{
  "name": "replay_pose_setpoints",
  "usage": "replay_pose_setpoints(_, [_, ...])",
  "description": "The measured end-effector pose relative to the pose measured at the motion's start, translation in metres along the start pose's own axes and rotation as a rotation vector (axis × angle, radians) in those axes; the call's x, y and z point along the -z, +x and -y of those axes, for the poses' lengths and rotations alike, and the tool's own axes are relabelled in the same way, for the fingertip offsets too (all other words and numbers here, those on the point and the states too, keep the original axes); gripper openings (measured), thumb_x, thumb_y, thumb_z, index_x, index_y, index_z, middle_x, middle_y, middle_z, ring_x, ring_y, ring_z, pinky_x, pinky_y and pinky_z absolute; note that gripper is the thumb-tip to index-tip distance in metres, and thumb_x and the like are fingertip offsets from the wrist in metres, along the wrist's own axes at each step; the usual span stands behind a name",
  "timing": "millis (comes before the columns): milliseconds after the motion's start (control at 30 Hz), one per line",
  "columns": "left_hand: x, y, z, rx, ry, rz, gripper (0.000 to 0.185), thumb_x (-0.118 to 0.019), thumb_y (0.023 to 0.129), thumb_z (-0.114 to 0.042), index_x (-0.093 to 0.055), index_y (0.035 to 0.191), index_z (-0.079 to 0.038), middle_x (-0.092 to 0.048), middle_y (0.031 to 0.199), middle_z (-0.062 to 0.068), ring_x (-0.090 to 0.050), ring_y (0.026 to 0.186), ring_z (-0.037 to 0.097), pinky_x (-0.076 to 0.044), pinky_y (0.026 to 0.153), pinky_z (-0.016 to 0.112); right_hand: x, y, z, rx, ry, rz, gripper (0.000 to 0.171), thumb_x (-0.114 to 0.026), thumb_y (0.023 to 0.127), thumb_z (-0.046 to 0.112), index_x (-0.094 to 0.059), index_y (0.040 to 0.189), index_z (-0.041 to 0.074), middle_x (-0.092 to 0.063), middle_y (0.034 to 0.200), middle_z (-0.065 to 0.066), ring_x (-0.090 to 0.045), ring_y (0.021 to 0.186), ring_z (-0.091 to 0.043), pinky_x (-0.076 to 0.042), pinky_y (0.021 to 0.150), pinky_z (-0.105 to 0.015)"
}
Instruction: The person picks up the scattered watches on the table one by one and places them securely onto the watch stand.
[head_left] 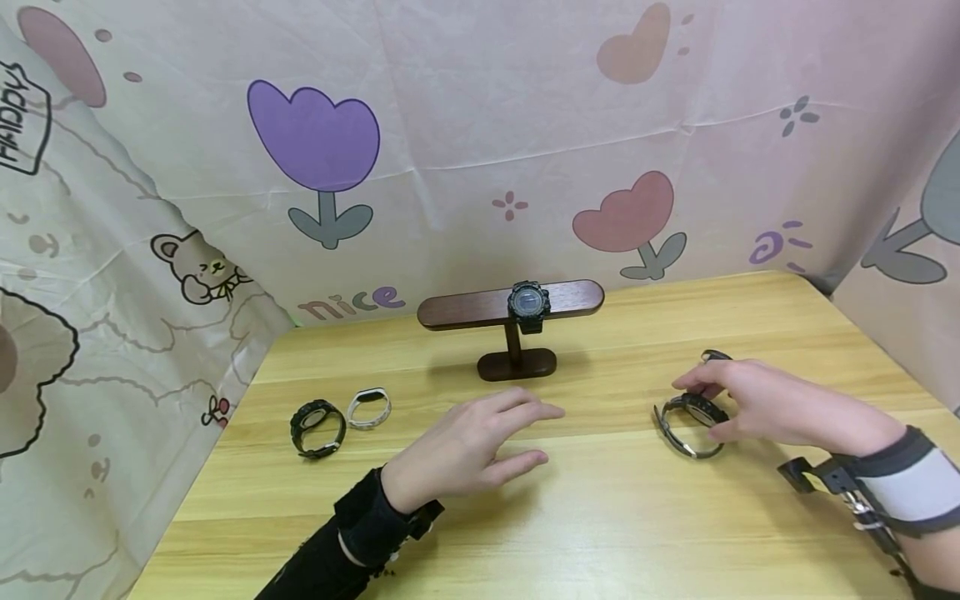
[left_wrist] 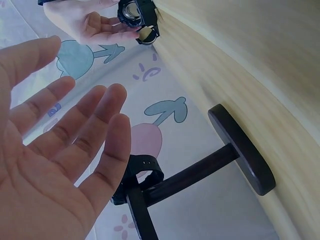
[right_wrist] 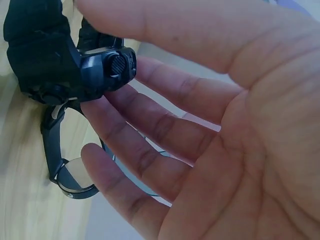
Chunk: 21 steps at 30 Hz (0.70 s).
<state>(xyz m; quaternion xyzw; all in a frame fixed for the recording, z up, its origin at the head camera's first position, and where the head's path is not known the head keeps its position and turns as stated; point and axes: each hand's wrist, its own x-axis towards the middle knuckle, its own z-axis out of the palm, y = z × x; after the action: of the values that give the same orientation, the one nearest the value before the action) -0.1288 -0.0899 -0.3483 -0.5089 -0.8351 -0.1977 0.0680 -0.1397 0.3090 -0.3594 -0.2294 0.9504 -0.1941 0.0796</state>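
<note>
At the table's right, my right hand (head_left: pixel 776 404) has its thumb and fingers on either side of a chunky black watch (head_left: pixel 701 410), pinching it by the case. The watch stands on its side, its strap looped on the wood. Behind these fingers is a second, slimmer dark watch (right_wrist: pixel 77 175), partly covered by the hand in the head view. My left hand (head_left: pixel 476 442) hovers over the middle of the table, fingers loosely extended and holding nothing. Beyond it stands a dark wooden watch stand (head_left: pixel 465 310), a black digital watch (head_left: pixel 528 302) strapped round its bar right of centre.
On the left of the table lie another black watch (head_left: pixel 317 429) and a white-banded fitness band (head_left: pixel 369 408), side by side. A printed cloth (head_left: pixel 450 125) hangs behind the wooden table (head_left: pixel 585 517) and along its sides.
</note>
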Motion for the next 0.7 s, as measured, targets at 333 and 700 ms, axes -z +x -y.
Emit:
replay_pose_setpoints(333, [0.0000, 0.0006, 0.0008, -0.001, 0.000, -0.004, 0.047, -0.073, 0.103, -0.030, -0.063, 0.147, -0.017, -0.069, 0.135, -0.002, -0.070, 0.101, 0.008, -0.059, 0.086, 0.022, -0.0010, 0.0011, 0.0030, -0.019, 0.003, 0.012, 0.073, -0.094, 0.078, 0.044, -0.071, 0.134, 0.004, -0.073, 0.132, -0.016, -0.071, 0.115, -0.035, -0.061, 0.088, -0.049])
replay_pose_setpoints(700, [-0.0003, 0.0001, 0.0016, -0.004, -0.003, -0.006, 0.048, -0.072, 0.104, -0.031, -0.062, 0.148, -0.016, -0.069, 0.135, 0.000, -0.070, 0.098, 0.008, -0.059, 0.086, 0.022, -0.0057, 0.0004, 0.0040, -0.058, 0.033, 0.053, 0.084, -0.102, 0.066, 0.036, -0.068, 0.137, 0.007, -0.069, 0.137, -0.020, -0.065, 0.124, -0.045, -0.053, 0.102, -0.067])
